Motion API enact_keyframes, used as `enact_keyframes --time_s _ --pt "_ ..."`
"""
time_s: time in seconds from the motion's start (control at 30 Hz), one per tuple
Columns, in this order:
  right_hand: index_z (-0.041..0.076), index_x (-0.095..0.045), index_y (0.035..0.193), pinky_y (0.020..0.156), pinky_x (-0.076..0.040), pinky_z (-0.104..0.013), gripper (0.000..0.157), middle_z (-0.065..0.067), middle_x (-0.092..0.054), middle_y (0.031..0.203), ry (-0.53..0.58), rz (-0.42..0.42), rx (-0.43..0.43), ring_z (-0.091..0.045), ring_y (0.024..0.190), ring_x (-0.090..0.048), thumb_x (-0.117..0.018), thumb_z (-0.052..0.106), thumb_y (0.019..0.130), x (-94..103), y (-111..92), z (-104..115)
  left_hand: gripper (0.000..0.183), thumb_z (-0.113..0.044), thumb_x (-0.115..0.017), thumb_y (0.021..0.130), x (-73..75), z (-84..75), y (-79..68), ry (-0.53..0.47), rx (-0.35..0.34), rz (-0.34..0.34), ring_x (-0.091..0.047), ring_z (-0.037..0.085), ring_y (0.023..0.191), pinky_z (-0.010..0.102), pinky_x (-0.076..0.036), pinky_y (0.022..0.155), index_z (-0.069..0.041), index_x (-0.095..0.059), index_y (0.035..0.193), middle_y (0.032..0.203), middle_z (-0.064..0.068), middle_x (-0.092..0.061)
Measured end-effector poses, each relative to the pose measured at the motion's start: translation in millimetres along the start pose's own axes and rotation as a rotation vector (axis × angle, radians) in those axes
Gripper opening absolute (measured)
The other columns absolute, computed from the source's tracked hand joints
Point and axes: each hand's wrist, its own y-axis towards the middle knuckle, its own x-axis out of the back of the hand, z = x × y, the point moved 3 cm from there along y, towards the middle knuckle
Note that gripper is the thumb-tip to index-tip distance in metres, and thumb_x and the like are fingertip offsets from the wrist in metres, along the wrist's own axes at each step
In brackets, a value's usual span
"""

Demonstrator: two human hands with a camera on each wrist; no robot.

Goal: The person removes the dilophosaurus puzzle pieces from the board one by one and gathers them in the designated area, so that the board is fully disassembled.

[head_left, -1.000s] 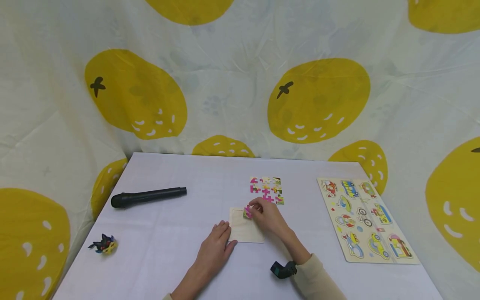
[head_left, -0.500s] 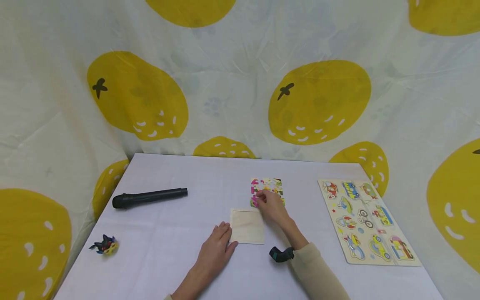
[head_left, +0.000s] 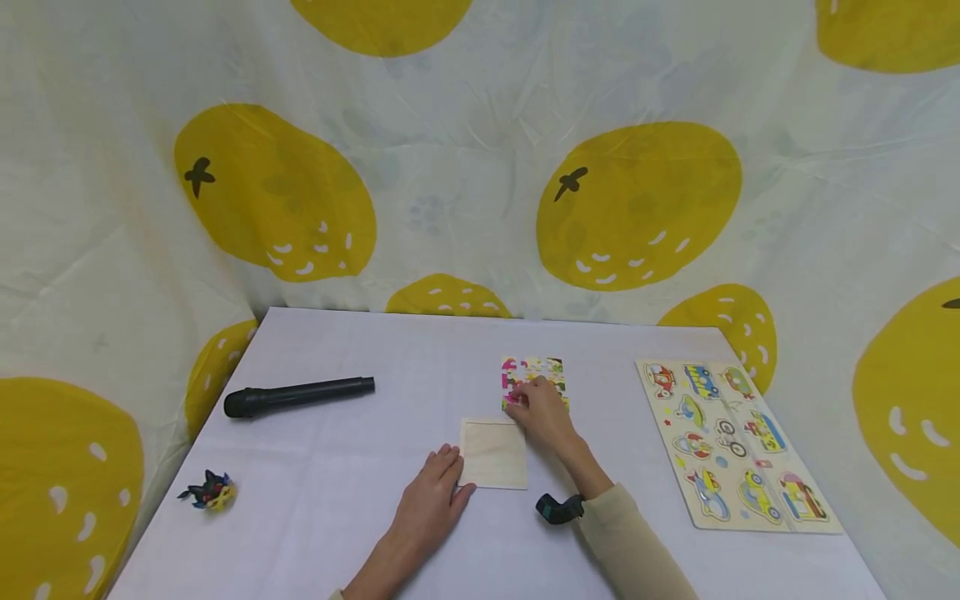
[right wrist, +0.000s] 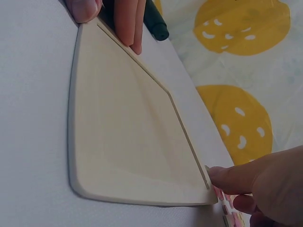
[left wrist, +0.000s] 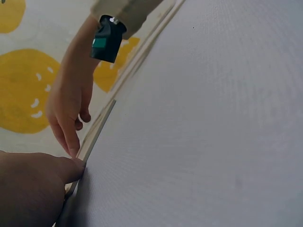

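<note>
In the head view, my left hand [head_left: 429,502] lies with fairly straight fingers along the left side of a square pale wooden puzzle tray [head_left: 495,454]; its thumb [left wrist: 71,169] touches the tray's rim in the left wrist view. Nothing lies in the recess of the tray. My right hand [head_left: 545,414] is just behind the tray, at a block of pink, green and yellow jigsaw puzzle pieces [head_left: 532,365]. Its thumb [right wrist: 220,177] and bent fingers pinch a puzzle piece at the block's near left corner, mostly hidden by the hand.
A black microphone [head_left: 300,396] lies at the back left. Near the left edge is a small black and yellow figurine [head_left: 210,491]. On the right lies a large wooden vehicle puzzle board [head_left: 738,446]. A patterned curtain [head_left: 465,167] hangs behind the table [head_left: 315,467].
My right hand has taken a puzzle piece from above the tray back to the block of pieces and now works at its near left corner. The left hand stays in place.
</note>
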Motion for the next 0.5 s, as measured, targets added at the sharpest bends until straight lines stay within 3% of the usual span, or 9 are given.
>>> enact_keyframes --time_s 0.33,0.5 --pt "0.002 -0.075 0.105 0.077 -0.045 -0.037 0.026 -0.014 -0.060 0.100 0.002 0.009 -0.011 -0.026 0.092 -0.051 -0.079 0.018 0.085 -1.1 -0.2 0.9 0.045 -0.028 -0.077 0.088 -0.9 0.9 1.1 -0.003 -0.017 -0.005 -0.062 0.030 0.127 0.045 -0.048 0.110 0.002 -0.070 0.120 0.128 0.016 -0.067" --pt "0.002 -0.074 0.109 0.079 -0.048 -0.039 0.028 -0.014 -0.060 0.104 0.029 -0.015 -0.023 -0.025 0.093 -0.053 -0.078 0.018 0.087 4.8 -4.1 5.0 0.040 -0.027 -0.078 0.087 1.6 5.5 3.3 -0.054 0.008 -0.014 -0.063 0.029 0.124 0.044 -0.050 0.108 0.000 -0.071 0.116 0.126 0.014 -0.069"
